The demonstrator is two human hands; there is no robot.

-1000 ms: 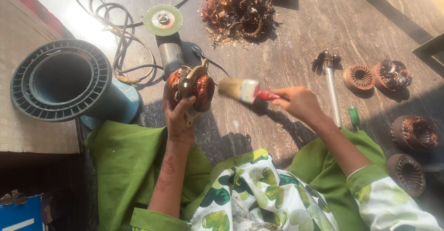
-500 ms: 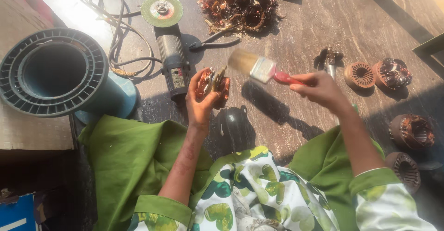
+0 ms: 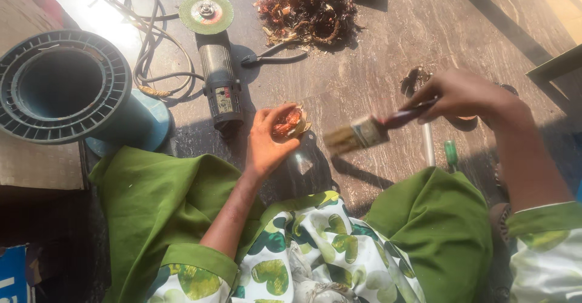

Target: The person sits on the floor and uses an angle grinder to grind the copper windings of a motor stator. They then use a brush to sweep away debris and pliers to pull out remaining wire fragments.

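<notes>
The flat brown paintbrush [image 3: 357,134] has pulled back to the right, away from the round copper-wound coil [image 3: 287,123]. The left hand [image 3: 267,142] grips the coil; the right hand [image 3: 464,95] grips the brush.

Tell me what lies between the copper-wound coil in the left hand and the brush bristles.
Nothing: the head view shows only bare grey floor between coil and flat paintbrush.

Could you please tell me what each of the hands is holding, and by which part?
The left hand cups a copper-wound coil around its body. The right hand grips a paintbrush by its handle end.
</notes>
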